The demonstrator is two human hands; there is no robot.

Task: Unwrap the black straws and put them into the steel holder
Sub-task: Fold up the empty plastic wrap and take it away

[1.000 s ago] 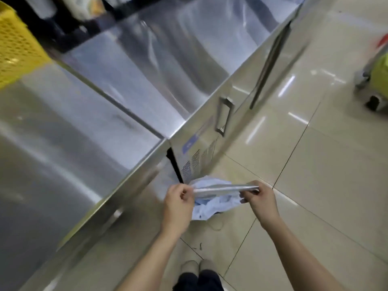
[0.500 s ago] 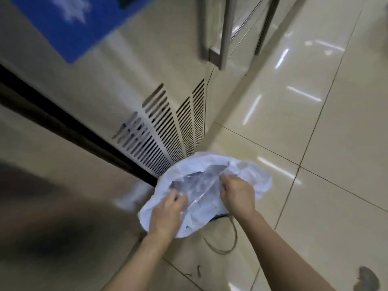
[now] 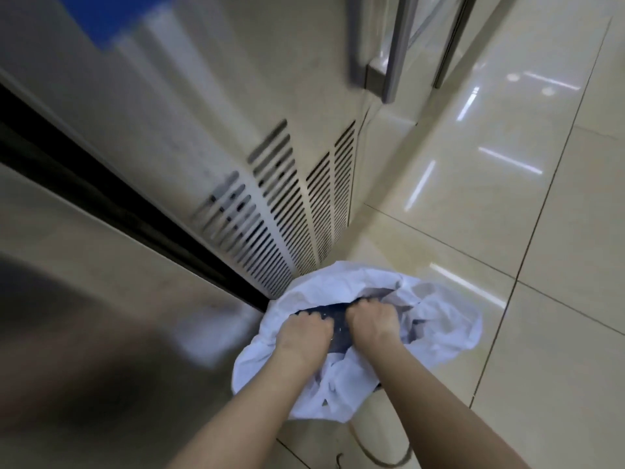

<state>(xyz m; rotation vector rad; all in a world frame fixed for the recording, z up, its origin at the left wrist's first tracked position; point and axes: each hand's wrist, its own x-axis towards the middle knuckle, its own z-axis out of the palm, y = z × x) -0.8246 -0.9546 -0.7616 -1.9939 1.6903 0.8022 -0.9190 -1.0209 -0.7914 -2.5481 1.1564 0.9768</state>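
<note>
Neither black straws nor the steel holder are in view. A bin lined with a white bag (image 3: 439, 333) stands on the floor against the cabinet. My left hand (image 3: 304, 336) and my right hand (image 3: 372, 319) are side by side in its mouth, both curled into fists and pressing down. Between them lies the clear plastic wrapper (image 3: 333, 321), showing only as a glinting film over the dark inside. My fingertips are hidden inside the bag.
A stainless steel cabinet front with vent slots (image 3: 287, 231) rises just left of the bin. Its door handle (image 3: 394, 49) is at the top. Glossy beige floor tiles (image 3: 507, 198) spread to the right. A thin cord (image 3: 378, 458) lies below the bin.
My view dropped from the counter top to the floor bin. The wrapper, first stretched between my hands above the bin, has been pushed down into the white bag, and my hands closed into fists.
</note>
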